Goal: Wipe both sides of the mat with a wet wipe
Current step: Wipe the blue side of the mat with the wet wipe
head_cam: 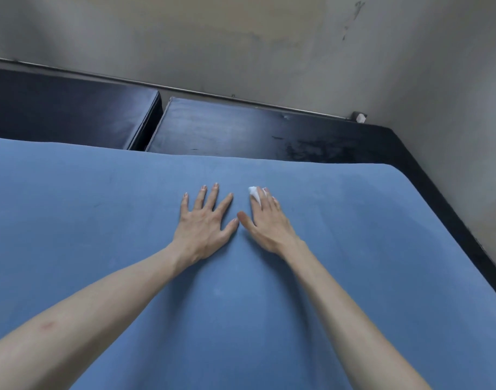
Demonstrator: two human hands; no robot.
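Spanning nearly the whole lower view, one blue mat ends at a far edge toward 12 o'clock and a right edge toward 3. Two dark pads behind, against wall. Left hand flat, fingers spread wide. Right hand presses one white wet wipe under straight fingers, at its 12 o'clock.
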